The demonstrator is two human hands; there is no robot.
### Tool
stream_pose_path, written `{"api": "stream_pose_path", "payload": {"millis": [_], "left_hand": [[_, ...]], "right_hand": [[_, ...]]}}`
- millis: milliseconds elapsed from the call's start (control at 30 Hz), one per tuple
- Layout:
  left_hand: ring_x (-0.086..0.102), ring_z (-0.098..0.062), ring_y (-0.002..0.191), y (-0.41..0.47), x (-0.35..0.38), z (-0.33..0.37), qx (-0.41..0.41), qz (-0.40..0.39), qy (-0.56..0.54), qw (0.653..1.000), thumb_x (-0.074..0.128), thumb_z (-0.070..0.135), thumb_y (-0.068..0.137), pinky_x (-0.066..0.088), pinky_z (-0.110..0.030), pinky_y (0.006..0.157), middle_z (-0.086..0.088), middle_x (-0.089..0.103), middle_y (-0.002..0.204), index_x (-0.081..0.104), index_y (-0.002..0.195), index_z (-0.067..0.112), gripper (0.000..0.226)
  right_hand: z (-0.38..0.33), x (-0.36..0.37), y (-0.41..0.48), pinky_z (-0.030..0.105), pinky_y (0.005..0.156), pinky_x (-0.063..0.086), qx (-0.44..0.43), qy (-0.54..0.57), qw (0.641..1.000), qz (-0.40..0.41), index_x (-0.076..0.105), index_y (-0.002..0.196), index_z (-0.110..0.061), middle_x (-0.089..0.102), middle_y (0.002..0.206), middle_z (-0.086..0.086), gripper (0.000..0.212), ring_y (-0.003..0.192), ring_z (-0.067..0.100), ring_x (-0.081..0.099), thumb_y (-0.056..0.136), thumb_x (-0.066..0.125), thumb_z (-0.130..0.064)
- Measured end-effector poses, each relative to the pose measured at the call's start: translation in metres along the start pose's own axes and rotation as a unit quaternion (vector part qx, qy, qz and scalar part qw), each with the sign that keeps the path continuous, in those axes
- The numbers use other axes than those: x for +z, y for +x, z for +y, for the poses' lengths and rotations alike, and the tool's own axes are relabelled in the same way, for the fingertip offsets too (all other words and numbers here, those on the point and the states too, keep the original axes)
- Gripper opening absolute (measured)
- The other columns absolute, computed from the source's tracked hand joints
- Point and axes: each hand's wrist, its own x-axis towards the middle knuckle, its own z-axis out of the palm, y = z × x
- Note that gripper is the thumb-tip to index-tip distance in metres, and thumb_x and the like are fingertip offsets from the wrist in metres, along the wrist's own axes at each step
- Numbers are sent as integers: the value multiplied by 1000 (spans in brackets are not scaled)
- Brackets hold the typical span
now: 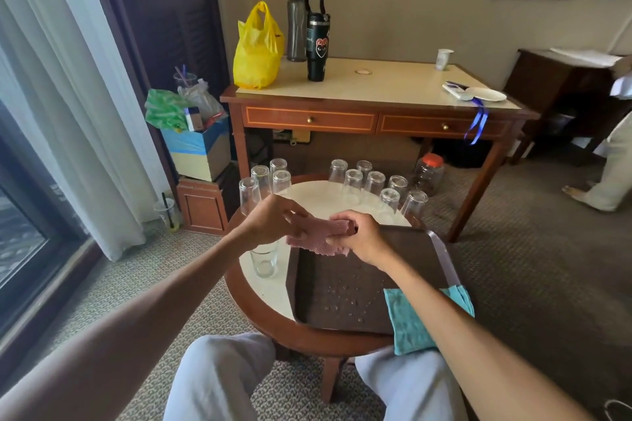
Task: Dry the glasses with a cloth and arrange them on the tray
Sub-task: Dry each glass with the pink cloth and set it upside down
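Curling round the right end of the pink cloth, the fingers of the right hand are clenched on it. The cloth's left edge is pinched by the fingertips of the left hand. The cloth is held stretched between both hands, above the far left corner of the tray.

One glass is seen on the round table, just left of the tray and directly below the left hand; its top is hidden by hand and cloth. Water drops are scattered on the dark tray floor. A teal cloth is draped over the tray's near right corner, partly covered by the right forearm.

Four upturned glasses are grouped at the table's far left edge. A larger upturned group is set at the far right.
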Motion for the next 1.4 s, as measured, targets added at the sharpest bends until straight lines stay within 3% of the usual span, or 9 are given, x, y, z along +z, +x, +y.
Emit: {"api": "stream_pose_path", "payload": {"millis": [233,333,433,533,733,900,1200,1300,1400], "left_hand": [[64,-9,78,0,-1,4,41,54,90,994,84,12,83,44,-11,68,-5,78,100,82,104,12,21],[66,-15,91,5,-5,-2,25,29,72,997,79,15,90,46,-13,70,-2,75,107,80,109,12,19],[71,-25,102,7,-9,-7,-27,-32,-67,997,71,13,96,61,-28,79,-6,73,109,73,112,6,18],[75,-22,97,5,-13,-5,-33,-59,-162,985,73,12,94,64,-33,75,-7,75,105,70,106,9,13],[76,-20,83,3,-14,-5,-4,-29,-123,992,82,21,85,64,-31,74,-1,78,90,80,102,13,19],[75,-12,81,2,-18,-14,-1,2,-126,992,83,9,83,63,-27,77,1,78,92,80,106,10,23],[47,-24,132,-16,-15,-77,-76,-51,64,994,93,51,64,39,-46,110,-9,51,147,38,154,26,108],[45,-27,137,-23,-1,-91,-94,-84,60,990,97,40,63,37,-43,111,-13,48,150,30,158,22,117],[52,-26,132,-27,13,-104,-111,-61,39,991,98,33,63,40,-33,104,-13,57,142,35,155,17,112]], "right_hand": [[0,0,-5,16,68,40,-42,-141,989,-23,67,107,-11,62,87,-13,12,79,3,55,97,66,-16],[-1,2,-6,21,89,44,-44,-158,986,-36,64,124,-8,66,115,-7,27,105,8,59,101,58,-21],[-7,2,-6,27,99,47,22,-79,993,-84,65,127,-8,68,123,0,29,117,16,62,103,55,-22],[-15,2,-7,17,86,52,62,55,990,-117,66,116,-10,73,107,-4,26,101,7,68,91,73,-15],[-28,17,-5,16,75,53,54,67,990,-114,72,97,-20,74,92,-8,20,84,1,69,81,83,-20],[-29,27,-2,18,88,51,65,86,986,-125,62,127,-13,68,116,-3,43,109,13,63,87,77,-21],[-10,27,0,43,87,59,125,86,986,-66,57,116,-12,73,103,9,19,96,32,71,100,60,-22],[-8,31,3,50,80,61,141,141,978,-69,56,119,-7,73,93,14,19,82,32,73,102,56,-16],[-9,39,5,35,69,62,150,116,979,-81,55,120,-7,72,91,10,20,77,24,71,103,54,-18]]}}
